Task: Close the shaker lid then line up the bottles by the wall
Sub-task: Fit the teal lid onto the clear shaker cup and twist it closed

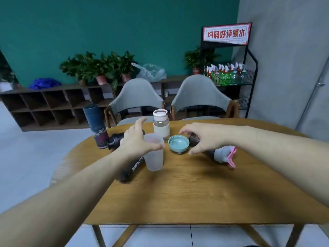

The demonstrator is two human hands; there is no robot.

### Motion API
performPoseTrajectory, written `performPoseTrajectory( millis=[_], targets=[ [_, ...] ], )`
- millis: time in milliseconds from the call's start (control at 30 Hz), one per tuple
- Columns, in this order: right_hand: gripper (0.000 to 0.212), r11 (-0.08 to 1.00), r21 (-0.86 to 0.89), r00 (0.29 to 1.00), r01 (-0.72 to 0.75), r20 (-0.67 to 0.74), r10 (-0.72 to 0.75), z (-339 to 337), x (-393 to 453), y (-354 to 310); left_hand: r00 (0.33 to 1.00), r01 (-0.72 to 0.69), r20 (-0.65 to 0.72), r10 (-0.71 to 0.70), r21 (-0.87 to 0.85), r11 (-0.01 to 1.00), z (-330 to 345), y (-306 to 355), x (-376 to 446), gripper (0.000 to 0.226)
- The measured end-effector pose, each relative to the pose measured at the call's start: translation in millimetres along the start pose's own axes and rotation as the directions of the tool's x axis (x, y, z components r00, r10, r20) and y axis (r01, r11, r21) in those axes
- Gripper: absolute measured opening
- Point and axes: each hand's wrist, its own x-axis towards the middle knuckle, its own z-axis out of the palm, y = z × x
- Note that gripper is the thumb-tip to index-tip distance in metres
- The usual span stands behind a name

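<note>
A translucent lidless shaker cup (154, 157) stands upright mid-table. My left hand (137, 138) curls around its rim, fingers spread, touching or nearly touching it. Its teal lid (178, 144) lies upside down just right of the cup. My right hand (204, 138) hovers over the lid's right side, fingers apart and holding nothing. A black shaker bottle (132, 166) lies on its side under my left wrist. A dark bottle with a grey and pink cap (222, 155) lies on its side behind my right hand. A clear bottle with a white lid (161, 124) and a dark blue flask (97, 125) stand upright.
The wooden table (195, 193) has rounded corners. Two grey chairs (137, 97) stand at its far side. Behind them are a low shelf with potted plants (99, 68) and a wire rack of bottles (229, 73) by the grey wall.
</note>
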Motion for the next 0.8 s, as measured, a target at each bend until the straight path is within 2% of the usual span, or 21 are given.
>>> performPoseTrajectory(
  millis=[133,400,567,800],
  targets=[
    [0.098,0.990,-0.119,0.984,-0.076,0.152,0.094,13.6,17.9,8.5,0.995,0.101,-0.027,-0.098,0.148,0.984,12.0,-21.3,4.6,0.129],
    [0.109,0.966,-0.241,0.959,-0.093,0.241,0.152,30.9,83.9,26.9,0.996,0.015,0.076,-0.038,0.278,0.960,24.2,-46.5,41.7,0.132],
    [0.113,0.923,-0.379,0.951,-0.068,0.254,0.175,36.8,133.2,33.7,0.995,-0.033,0.103,0.004,0.280,0.959,27.3,-49.4,54.0,0.125],
    [0.118,0.854,-0.521,0.894,-0.012,0.376,0.242,48.1,179.9,40.6,0.994,-0.109,0.051,0.100,0.248,0.963,35.6,-47.8,51.8,0.109]
  ],
)
